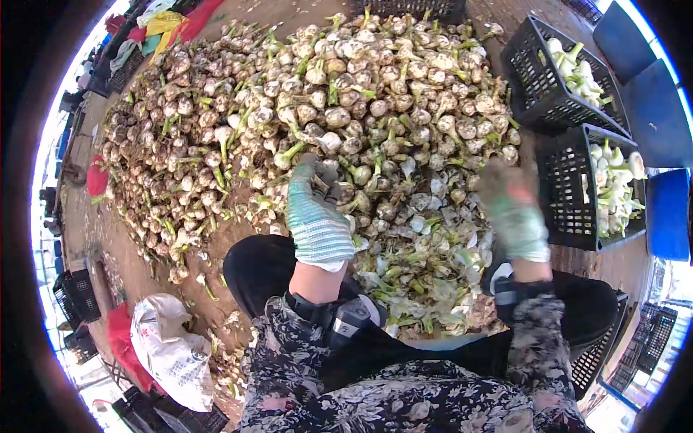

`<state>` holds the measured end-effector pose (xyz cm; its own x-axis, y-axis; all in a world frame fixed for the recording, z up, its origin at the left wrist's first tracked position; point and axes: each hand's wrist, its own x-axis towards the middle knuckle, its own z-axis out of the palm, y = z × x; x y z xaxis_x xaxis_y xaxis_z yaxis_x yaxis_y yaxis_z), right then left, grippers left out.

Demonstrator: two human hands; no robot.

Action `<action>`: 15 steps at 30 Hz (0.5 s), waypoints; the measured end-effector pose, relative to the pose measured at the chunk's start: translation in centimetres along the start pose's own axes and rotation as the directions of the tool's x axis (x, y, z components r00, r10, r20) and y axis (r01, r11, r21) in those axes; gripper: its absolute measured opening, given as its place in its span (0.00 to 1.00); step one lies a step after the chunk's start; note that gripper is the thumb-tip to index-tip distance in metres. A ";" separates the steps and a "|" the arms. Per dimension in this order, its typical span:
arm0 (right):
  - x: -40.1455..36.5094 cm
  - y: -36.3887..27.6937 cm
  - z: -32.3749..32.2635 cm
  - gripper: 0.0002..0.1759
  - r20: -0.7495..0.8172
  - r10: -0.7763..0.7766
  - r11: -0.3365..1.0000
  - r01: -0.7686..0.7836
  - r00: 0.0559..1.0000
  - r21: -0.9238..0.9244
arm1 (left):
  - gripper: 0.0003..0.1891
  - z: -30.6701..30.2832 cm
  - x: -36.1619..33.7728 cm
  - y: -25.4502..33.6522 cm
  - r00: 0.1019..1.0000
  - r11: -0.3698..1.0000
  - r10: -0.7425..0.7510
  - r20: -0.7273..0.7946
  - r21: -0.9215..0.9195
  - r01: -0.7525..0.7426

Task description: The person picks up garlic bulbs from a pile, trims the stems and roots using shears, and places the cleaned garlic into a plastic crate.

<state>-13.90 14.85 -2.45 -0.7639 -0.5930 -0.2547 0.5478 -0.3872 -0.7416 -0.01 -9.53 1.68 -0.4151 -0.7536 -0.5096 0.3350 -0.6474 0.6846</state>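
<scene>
A broad heap of garlic bulbs (390, 108), dirty and with short green stems, spreads over the ground before me. My left hand (317, 220), in a green-and-white striped glove, is at the heap's near edge with its fingers curled inward. Whatever lies within those fingers is hidden. My right hand (516, 216), in a similar glove, is smeared by motion over the right side, between the heap and a black crate (567, 191). Its fingers cannot be made out. Between my knees lies a mound of stripped skins and leaves (426, 278).
Cleaned white garlic (613, 191) lies in the nearer black crate; a second black crate (538, 79) behind it holds more. Blue containers (669, 213) stand at far right. A white sack (170, 350) lies at lower left beside red cloth (124, 335). My bent knees flank the peelings.
</scene>
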 end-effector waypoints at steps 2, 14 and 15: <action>2.0 5.8 2.8 0.19 -0.011 0.243 0.422 -0.116 0.970 -0.899 | 0.11 -0.3 0.4 -0.1 1.000 1.000 0.013 0.020 0.016 -0.013; 2.8 23.7 0.0 0.19 0.205 0.289 -0.534 0.336 0.935 -0.776 | 0.12 -0.7 0.5 -1.4 0.990 0.979 -0.110 0.085 0.184 0.093; 2.8 23.2 -0.4 0.19 0.148 0.320 -0.548 0.310 0.936 -0.777 | 0.12 -0.7 0.6 -1.8 0.990 0.982 -0.094 0.105 0.172 0.075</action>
<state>-3.46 4.56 -20.59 -0.4890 -0.7831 -0.3843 -0.8023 0.5767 -0.1543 -0.31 -8.87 -0.24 -0.5315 -0.6732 -0.5142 0.1521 -0.6730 0.7239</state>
